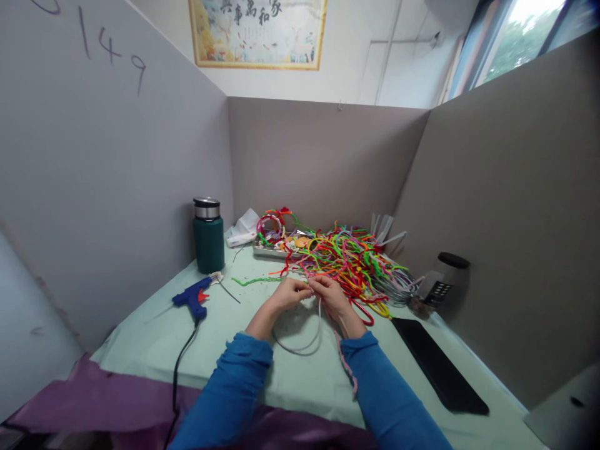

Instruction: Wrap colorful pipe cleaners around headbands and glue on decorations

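Observation:
My left hand (290, 292) and my right hand (330, 297) meet above the middle of the table, both closed in a pinch with fingertips touching. A thin grey wire (307, 354) runs down from the pinch and curves in a loop back below my left hand. From under my right hand a pink twisted pipe cleaner (345, 365) hangs along the right sleeve. Exactly what lies between the fingertips is too small to make out. A green twisted pipe cleaner (255, 281) lies just left of my left hand; its right end is hidden behind the fingers.
Ahead, a pile of coloured pipe cleaners (356, 256) spills beside a metal tray (269, 252). On the left stand a green bottle (209, 244) and a blue glue gun (191, 299) with its cord. A black flat object (438, 365) and a jar (438, 284) are rightward. Partitions (323, 156) enclose the table.

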Tool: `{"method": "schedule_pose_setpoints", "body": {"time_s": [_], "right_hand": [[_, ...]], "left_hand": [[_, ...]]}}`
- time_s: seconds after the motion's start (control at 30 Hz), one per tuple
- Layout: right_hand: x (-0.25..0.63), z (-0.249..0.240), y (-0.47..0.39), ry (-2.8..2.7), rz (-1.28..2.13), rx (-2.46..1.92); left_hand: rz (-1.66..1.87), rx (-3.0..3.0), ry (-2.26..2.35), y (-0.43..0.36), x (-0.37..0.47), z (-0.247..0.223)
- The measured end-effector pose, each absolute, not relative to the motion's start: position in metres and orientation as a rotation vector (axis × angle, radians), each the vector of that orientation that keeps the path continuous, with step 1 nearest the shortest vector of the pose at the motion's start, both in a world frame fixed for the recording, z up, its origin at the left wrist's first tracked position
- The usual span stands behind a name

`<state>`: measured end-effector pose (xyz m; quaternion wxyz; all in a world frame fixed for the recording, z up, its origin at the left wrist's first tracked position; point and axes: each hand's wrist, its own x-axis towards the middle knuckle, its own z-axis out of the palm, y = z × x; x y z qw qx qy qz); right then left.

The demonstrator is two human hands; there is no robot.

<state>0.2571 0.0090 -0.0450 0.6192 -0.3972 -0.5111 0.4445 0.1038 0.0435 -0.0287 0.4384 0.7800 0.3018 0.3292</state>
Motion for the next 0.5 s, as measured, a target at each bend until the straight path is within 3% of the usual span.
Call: {"method": "schedule_pose_setpoints", "body": {"time_s": [0.5], "right_hand": [[0.2551, -0.0408, 0.0045, -1.136, 1.055, -1.003]], "left_hand": [[1.032, 1.91, 0.847, 0.0389, 0.1048, -0.0219]]}}
